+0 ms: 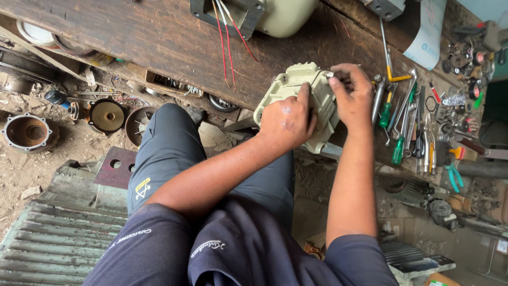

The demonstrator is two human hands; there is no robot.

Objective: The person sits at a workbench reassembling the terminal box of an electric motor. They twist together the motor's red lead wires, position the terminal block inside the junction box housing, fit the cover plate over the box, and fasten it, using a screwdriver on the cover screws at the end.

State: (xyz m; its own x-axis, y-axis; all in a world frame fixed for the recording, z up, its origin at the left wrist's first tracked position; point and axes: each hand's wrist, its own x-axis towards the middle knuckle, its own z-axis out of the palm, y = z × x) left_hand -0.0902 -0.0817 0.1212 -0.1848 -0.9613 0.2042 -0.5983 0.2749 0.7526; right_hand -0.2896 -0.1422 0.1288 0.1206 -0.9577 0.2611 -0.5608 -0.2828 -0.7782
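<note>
At the bench edge, a small cream motor (301,100) sits on the worn wooden bench (159,42), partly overhanging twd the person's lap. Left hand (286,122) lies over the motor's near side, fingers wrapped and clamped on the casing, thumb up along the top. Right hand (352,95) is at the motor's far end, fingertips pinched together on a small metal part there – a nut or bolt head, too small to tell which.

Progress, as a judgement: motor casing looks whole, end cover on, so work seems at an early or a closing stage at that one fastener; can't tell if it's going in or coming out. No loose fasteners visible by the motor.

Around: a 2nd, bigger cream motor (275,13) at the top edge w/ red wires (227,37) trailing down the bench, ending near the small motor. Just right of the right hand, a heap of tools (407,122) – spanners, green-handled screwdrivers, pliers – close enough to crowd the wrist. Further right, small parts and rings (465,69). On the dirt floor left, round metal covers (106,114) and a ribbed grey housing (58,238) by the knee.
</note>
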